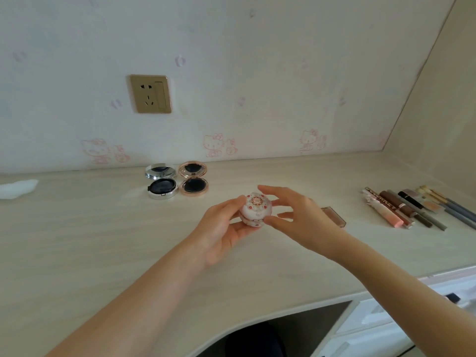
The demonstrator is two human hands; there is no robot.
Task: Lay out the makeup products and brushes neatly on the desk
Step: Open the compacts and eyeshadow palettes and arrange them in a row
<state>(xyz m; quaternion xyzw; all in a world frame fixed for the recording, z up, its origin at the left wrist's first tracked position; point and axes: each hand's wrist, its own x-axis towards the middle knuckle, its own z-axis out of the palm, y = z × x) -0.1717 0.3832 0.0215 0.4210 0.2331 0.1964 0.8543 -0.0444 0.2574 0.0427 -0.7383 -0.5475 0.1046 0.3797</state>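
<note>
My left hand (219,233) grips a small round white compact (255,208) with a red floral lid, held just above the middle of the desk. My right hand (296,215) reaches over it, thumb and fingertips touching its right side and lid. A silver cushion compact (161,185) and a rose-gold cushion compact (193,182) lie open side by side near the wall. Lip glosses (391,210) and brushes (448,204) lie in a row at the right. A small brown rectangular case (334,215) is partly hidden behind my right hand.
The pale wood-grain desk (103,228) runs along a wallpapered wall with a gold power socket (150,94). A white tissue (18,189) lies at the far left. White drawers (386,325) sit below the desk's curved front edge at the right.
</note>
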